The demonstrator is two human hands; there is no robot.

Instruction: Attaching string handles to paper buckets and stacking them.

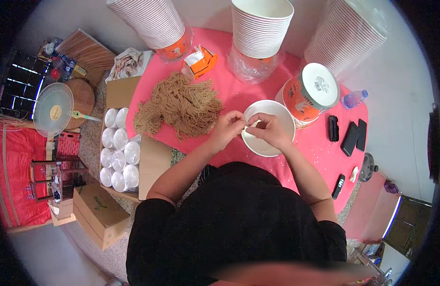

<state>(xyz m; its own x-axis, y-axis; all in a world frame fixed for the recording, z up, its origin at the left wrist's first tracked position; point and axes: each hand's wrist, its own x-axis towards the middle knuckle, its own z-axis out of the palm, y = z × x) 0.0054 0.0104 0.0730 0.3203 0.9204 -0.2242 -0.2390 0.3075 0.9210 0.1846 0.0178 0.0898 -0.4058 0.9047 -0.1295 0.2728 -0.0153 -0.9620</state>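
Observation:
Both my hands meet over the left part of an open white paper bucket [272, 108] on the pink-covered table. My left hand [228, 129] has its fingertips pinched together at the bucket's left rim. Close beside it, over the opening, my right hand [270, 130] is also closed in a pinch. Whatever lies between the fingertips is too small to make out. To the left of my hands spreads a heap of brown strings [184, 107], gathered in loose bundles. An orange printed bucket [298, 100] stands right behind the white one, with a white-topped piece [320, 85] over it.
Tall stacks of nested white buckets [262, 33] line the table's back edge near an orange tissue pack [200, 63]. A plastic bottle [354, 99] and black phone-like items [350, 138] are at right. Left of the table, an open carton [151, 164] holds several wrapped white cups.

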